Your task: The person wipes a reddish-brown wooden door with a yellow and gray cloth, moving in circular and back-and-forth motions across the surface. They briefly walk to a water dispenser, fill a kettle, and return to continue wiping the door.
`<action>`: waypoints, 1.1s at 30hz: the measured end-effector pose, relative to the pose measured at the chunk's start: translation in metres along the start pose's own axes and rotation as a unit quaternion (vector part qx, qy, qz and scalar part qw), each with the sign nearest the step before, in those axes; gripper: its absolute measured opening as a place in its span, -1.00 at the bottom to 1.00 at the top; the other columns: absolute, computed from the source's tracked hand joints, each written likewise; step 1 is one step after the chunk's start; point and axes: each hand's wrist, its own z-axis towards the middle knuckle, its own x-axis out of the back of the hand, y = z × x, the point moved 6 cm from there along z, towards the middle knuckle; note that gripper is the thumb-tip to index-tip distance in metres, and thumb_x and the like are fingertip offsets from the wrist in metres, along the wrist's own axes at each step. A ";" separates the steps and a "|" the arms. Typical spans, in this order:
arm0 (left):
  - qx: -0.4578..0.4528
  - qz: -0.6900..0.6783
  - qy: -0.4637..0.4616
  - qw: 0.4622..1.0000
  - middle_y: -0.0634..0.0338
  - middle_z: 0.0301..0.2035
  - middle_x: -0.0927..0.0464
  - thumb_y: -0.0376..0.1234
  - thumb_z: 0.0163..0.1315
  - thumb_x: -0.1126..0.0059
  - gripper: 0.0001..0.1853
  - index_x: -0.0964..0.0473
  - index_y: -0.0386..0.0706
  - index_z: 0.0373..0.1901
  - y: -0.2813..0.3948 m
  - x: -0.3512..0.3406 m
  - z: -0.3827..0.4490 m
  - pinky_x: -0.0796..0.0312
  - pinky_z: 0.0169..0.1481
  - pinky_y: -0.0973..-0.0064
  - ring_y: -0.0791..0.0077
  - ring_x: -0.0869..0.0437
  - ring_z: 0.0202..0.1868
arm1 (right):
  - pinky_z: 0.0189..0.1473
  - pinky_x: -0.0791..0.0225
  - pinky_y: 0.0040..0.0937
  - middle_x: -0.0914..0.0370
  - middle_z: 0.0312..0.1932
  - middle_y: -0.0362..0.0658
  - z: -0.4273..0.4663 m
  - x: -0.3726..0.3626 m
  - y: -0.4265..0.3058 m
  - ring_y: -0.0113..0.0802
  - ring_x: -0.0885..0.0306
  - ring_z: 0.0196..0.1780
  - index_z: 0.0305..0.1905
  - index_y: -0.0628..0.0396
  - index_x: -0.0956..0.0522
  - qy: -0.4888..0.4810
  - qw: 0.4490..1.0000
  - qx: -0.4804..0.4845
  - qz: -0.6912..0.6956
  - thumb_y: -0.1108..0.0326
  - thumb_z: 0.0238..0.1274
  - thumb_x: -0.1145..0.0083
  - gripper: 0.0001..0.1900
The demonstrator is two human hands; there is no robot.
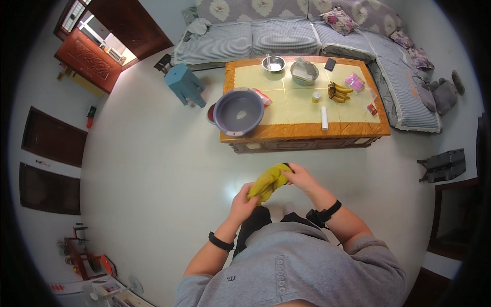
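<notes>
A crumpled yellow-green cloth (268, 182) with a dark edge is stretched between my two hands, in front of my waist and above the floor. My left hand (245, 200) grips its lower left end. Its upper right end, by the dark edge, is held in my right hand (300, 177). Beyond my hands, a grey-purple plastic basin (238, 112) rests at the left end of the wooden coffee table (307, 131), partly over its edge. The basin seems to hold water with something pale in it.
On the table are a metal bowl (274, 64), a basket (304, 73), bananas (338, 92), a small jar (315, 97), a white roll (324, 118) and a dark phone (330, 64). A blue plastic stool (184, 83) stands left of the table. Behind runs a corner sofa (282, 36).
</notes>
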 end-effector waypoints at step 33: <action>0.107 0.347 0.008 0.932 -0.21 0.45 0.00 -0.23 0.21 -0.15 -0.27 -0.19 -0.07 0.45 -0.196 0.171 0.553 -0.16 0.46 0.10 -0.31 -0.11 0.42 | 0.39 -0.11 0.27 0.11 0.57 0.07 0.542 -0.062 0.018 0.25 0.11 0.56 0.46 -0.30 -0.24 0.092 0.858 -0.060 -0.502 0.26 0.01 -0.36 -0.16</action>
